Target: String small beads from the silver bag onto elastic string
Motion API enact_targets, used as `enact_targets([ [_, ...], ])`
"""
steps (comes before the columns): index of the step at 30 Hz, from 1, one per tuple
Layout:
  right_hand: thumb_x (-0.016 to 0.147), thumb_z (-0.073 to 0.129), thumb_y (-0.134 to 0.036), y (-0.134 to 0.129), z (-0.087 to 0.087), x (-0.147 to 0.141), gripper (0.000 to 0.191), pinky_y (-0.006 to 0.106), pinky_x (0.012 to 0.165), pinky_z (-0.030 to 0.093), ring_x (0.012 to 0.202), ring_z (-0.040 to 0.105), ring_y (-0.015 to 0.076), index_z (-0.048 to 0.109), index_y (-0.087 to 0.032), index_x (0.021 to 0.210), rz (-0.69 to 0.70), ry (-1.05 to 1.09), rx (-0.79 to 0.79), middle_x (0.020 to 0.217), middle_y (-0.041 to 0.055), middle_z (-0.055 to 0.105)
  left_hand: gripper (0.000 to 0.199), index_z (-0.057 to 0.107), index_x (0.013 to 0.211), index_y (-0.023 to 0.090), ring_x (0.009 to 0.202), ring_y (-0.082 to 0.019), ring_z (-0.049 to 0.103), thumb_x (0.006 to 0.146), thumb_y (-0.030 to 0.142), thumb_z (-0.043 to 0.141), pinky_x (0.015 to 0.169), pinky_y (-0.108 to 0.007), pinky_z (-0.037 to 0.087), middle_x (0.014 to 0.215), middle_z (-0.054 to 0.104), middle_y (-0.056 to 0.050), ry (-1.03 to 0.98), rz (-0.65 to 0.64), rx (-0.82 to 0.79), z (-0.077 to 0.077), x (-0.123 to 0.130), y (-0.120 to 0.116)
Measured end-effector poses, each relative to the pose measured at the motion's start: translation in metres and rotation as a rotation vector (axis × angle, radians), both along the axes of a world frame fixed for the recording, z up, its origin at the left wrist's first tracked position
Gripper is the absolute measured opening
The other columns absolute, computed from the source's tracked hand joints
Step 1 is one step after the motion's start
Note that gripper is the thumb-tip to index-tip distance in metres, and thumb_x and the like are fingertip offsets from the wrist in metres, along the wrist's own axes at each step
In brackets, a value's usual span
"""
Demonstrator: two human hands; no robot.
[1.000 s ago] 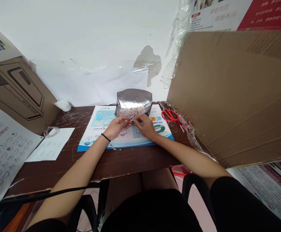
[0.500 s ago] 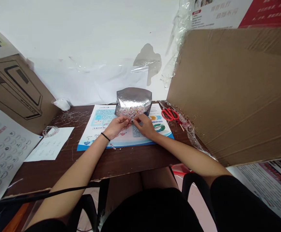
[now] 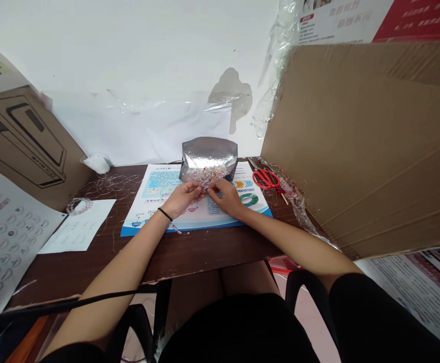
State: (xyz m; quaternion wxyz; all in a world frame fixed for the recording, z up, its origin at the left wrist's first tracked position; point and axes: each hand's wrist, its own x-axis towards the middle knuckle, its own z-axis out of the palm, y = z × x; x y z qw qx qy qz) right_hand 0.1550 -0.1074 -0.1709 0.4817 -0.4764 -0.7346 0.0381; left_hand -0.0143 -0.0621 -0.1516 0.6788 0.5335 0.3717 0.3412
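My left hand (image 3: pixel 184 199), with a black band at its wrist, pinches something too small to make out. Close beside it, my right hand (image 3: pixel 225 197) is also closed in a pinch, its fingertips almost touching the left ones. Behind both hands a silver pouch (image 3: pixel 209 151) stands open, with many small pink, white and yellow beads (image 3: pixel 207 175) at its front. A short beaded strand (image 3: pixel 175 228) hangs below my left wrist near the poster's lower edge. The printed poster (image 3: pixel 159 176) lies under hands and pouch.
Red-handled scissors (image 3: pixel 266 179) lie right of the poster. On the left are tangled clear thread (image 3: pixel 116 185), a beaded ring (image 3: pixel 79 205) on white paper (image 3: pixel 81 229), and a white crumpled bundle (image 3: pixel 97 164). Cardboard (image 3: pixel 364 146) walls the right side; a box (image 3: pixel 26 141) stands left.
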Motion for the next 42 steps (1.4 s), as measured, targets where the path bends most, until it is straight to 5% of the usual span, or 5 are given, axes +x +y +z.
enact_targets([
  [42,0.086,0.050,-0.021,0.0022,-0.0028,0.0004,0.011,0.030,0.070,0.042,0.071,0.054,0.0158,0.055,-0.019,0.076,-0.006,0.007,0.005,0.074,0.0029,0.061,0.011,0.061,0.087,0.015,0.077,-0.010,0.061,0.083,0.024,0.064,0.082,-0.026,0.049,0.079,0.066,-0.003,0.016,-0.037,0.020,-0.0069,-0.0017,0.0056],
])
